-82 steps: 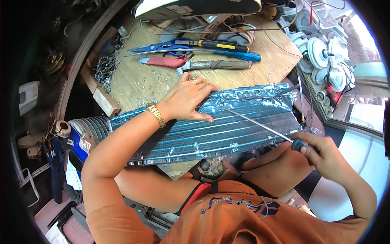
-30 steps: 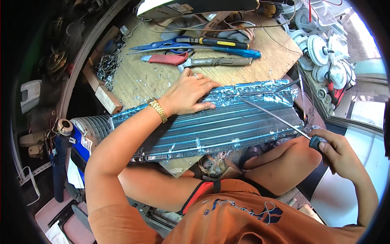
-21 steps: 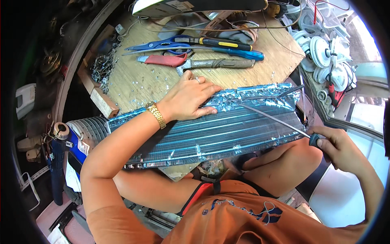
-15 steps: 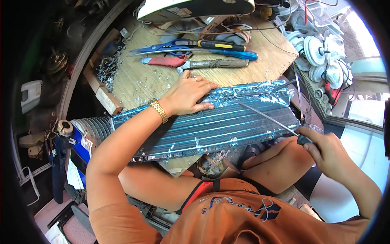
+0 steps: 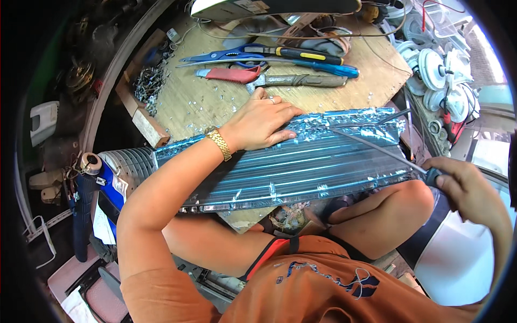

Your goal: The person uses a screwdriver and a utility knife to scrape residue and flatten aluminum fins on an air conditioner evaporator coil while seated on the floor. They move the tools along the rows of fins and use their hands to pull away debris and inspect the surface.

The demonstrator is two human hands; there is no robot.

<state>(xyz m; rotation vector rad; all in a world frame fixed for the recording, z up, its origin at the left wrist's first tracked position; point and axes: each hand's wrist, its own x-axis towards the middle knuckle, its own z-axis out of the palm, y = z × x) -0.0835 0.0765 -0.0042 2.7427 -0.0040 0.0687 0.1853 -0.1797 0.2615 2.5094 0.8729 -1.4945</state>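
My left hand (image 5: 264, 121) rests over the upper edge of a long finned metal coil (image 5: 280, 169), fingers bent on the edge, thumb on the fins. It wears a ring and a gold watch. My right hand (image 5: 458, 191) grips the handle of a long screwdriver (image 5: 377, 149), whose shaft reaches left across the fins into the crumpled strip along the upper edge. Above the coil on the plywood board (image 5: 188, 102) lie blue scissors (image 5: 215, 58), a red utility knife (image 5: 226, 74), a hammer (image 5: 301, 80), a blue-handled tool (image 5: 339, 70) and a yellow-black handled tool (image 5: 307, 54).
White round plastic parts (image 5: 431, 67) crowd the right side beside cables. Metal scraps (image 5: 148, 86) and a wooden block (image 5: 151, 126) line the board's left. A grey ribbed part (image 5: 129, 164) lies left of the coil; a white-and-black casing (image 5: 274, 8) is at the top. My bent legs are below the coil.
Compared with earlier, my right hand and the screwdriver have shifted right along the coil, its tip now farther from my left hand, which keeps its place. The whole view has shifted slightly.
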